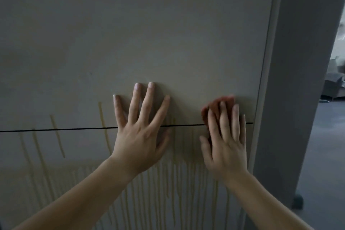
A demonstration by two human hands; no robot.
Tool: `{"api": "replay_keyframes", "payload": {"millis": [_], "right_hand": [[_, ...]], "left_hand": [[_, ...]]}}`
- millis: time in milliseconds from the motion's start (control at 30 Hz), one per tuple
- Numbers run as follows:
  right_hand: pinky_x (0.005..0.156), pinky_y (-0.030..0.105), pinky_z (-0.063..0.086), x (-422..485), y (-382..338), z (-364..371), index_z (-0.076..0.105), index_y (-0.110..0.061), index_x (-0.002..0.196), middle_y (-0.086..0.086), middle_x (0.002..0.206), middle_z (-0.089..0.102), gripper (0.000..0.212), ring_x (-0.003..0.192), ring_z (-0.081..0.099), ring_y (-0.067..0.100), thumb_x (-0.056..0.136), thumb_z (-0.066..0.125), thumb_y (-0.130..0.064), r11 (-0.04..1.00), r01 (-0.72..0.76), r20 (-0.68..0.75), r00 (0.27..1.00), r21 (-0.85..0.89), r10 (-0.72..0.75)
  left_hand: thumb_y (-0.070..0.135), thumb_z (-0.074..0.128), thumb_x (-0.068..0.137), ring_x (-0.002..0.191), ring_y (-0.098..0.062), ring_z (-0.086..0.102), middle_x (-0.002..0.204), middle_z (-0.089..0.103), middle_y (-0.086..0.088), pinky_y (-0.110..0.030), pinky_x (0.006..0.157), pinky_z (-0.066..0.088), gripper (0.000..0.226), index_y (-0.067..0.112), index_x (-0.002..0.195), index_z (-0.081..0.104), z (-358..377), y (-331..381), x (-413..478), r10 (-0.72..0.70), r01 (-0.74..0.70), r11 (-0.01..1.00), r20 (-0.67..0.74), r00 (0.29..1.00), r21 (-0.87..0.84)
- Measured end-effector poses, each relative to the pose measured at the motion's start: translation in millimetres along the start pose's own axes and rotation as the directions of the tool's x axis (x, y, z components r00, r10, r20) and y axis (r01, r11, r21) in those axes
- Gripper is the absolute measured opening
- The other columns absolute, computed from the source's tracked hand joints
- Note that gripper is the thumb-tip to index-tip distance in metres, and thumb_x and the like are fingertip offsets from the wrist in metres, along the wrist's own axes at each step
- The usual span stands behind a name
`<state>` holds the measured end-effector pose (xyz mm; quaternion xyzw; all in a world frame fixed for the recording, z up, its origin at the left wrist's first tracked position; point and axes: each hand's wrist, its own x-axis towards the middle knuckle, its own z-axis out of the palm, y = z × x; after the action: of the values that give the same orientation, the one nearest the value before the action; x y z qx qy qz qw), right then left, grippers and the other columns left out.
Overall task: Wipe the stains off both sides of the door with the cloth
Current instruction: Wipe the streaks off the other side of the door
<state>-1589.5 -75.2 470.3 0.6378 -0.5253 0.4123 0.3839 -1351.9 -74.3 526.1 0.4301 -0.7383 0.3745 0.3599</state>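
The door (130,33) fills most of the view, a pale flat panel crossed by a thin dark groove (56,129). Yellowish stains (168,183) run down it in streaks, most of them below the groove and a few reaching just above it. The left hand (141,132) lies flat on the door across the groove, fingers straight and spread wide, holding nothing. Beside it, nearer the door's right edge, the right hand (225,140) presses a red cloth (218,106) against the door with straight fingers; the cloth shows above the groove, past the fingertips.
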Motion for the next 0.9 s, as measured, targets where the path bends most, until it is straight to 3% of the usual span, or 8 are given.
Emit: {"api": "replay_keyframes", "payload": {"millis": [67, 233, 433, 600, 667, 767, 833, 900], "right_hand": [[0.126, 0.060, 0.008, -8.1, 3.2, 5.2, 0.022, -0.014, 0.161, 0.004, 0.173, -0.001, 0.067, 0.158, 0.000, 0.038, 0.102, 0.039, -0.042, 1.000, 0.004, -0.026, 1.000, -0.010, -0.005], [0.127, 0.055, -0.001, 57.6, -12.2, -7.3, 0.019, -0.011, 0.163, 0.015, 0.171, 0.006, 0.066, 0.157, -0.001, 0.042, 0.106, 0.030, -0.042, 0.972, -0.215, -0.131, 0.965, 0.089, 0.226], [0.128, 0.051, 0.003, -18.6, -19.8, 15.2, 0.030, -0.018, 0.158, -0.001, 0.173, 0.001, 0.058, 0.159, 0.001, 0.031, 0.107, 0.026, -0.047, 0.987, 0.157, 0.000, 0.988, -0.040, -0.158], [0.127, 0.056, 0.000, 35.3, -59.8, 4.9, 0.026, -0.011, 0.161, 0.011, 0.172, 0.005, 0.064, 0.158, -0.003, 0.039, 0.105, 0.030, -0.041, 0.965, -0.222, -0.080, 0.969, 0.139, 0.234], [0.126, 0.058, 0.002, 26.0, -95.4, 12.6, 0.028, -0.011, 0.160, 0.010, 0.171, 0.006, 0.065, 0.158, 0.001, 0.041, 0.103, 0.033, -0.044, 0.994, -0.046, -0.041, 0.998, 0.102, 0.050], [0.127, 0.055, 0.003, 10.4, -114.7, 25.5, 0.038, -0.015, 0.156, 0.005, 0.172, 0.009, 0.062, 0.159, 0.006, 0.036, 0.101, 0.039, -0.045, 0.957, 0.291, 0.028, 0.956, 0.021, -0.291], [0.127, 0.054, 0.004, 29.0, -112.6, 19.8, 0.040, -0.016, 0.156, 0.004, 0.171, 0.012, 0.061, 0.159, 0.008, 0.035, 0.101, 0.039, -0.043, 0.960, 0.280, -0.003, 0.960, -0.002, -0.280], [0.127, 0.054, 0.004, 53.5, -117.8, 11.7, 0.037, -0.015, 0.158, 0.006, 0.171, 0.013, 0.061, 0.158, 0.008, 0.036, 0.102, 0.038, -0.041, 0.990, 0.133, -0.056, 0.990, 0.046, -0.131]], "left_hand": [[0.045, 0.054, 0.091, 0.158, -0.041, 0.000, 0.172, 0.007, -0.016, -0.077, 0.117, 0.003, 0.077, 0.020, 0.161, 0.033, -1.5, -3.1, -0.4, 0.011, -0.011, 1.000, 0.012, 1.000, 0.012], [0.045, 0.054, 0.092, 0.159, -0.040, -0.003, 0.172, 0.004, -0.015, -0.076, 0.118, 0.002, 0.078, 0.021, 0.162, 0.029, -3.5, -6.0, -0.4, 0.030, -0.031, 0.999, 0.029, 0.999, 0.012], [0.043, 0.051, 0.093, 0.160, -0.033, 0.002, 0.172, 0.009, -0.015, -0.068, 0.123, 0.008, 0.078, 0.015, 0.161, 0.026, -19.7, -27.3, -25.8, 0.061, -0.060, 0.998, 0.058, 0.996, -0.007], [0.042, 0.049, 0.093, 0.158, -0.042, 0.001, 0.171, 0.006, -0.021, -0.073, 0.121, 0.006, 0.076, 0.013, 0.160, 0.028, -24.1, -78.7, -73.1, -0.111, 0.103, 0.990, 0.084, 0.990, 0.094], [0.042, 0.048, 0.093, 0.158, -0.042, 0.000, 0.172, 0.004, -0.018, -0.076, 0.119, 0.008, 0.076, 0.017, 0.161, 0.025, -20.6, -92.6, -79.7, -0.127, 0.116, 0.988, 0.106, 0.986, 0.104], [0.042, 0.048, 0.093, 0.159, -0.040, 0.000, 0.172, 0.004, -0.013, -0.076, 0.118, 0.011, 0.076, 0.024, 0.162, 0.024, -18.3, -106.1, -83.0, -0.092, 0.085, 0.994, 0.105, 0.990, 0.067], [0.043, 0.048, 0.093, 0.159, -0.039, 0.001, 0.172, 0.007, -0.013, -0.076, 0.118, 0.010, 0.074, 0.025, 0.161, 0.026, -16.7, -109.1, -83.0, -0.083, 0.079, 0.996, 0.087, 0.993, 0.049], [0.044, 0.048, 0.094, 0.159, -0.039, 0.000, 0.172, 0.006, -0.012, -0.075, 0.119, 0.007, 0.074, 0.025, 0.162, 0.026, -15.7, -108.9, -83.8, -0.084, 0.081, 0.996, 0.082, 0.993, 0.036]]}}
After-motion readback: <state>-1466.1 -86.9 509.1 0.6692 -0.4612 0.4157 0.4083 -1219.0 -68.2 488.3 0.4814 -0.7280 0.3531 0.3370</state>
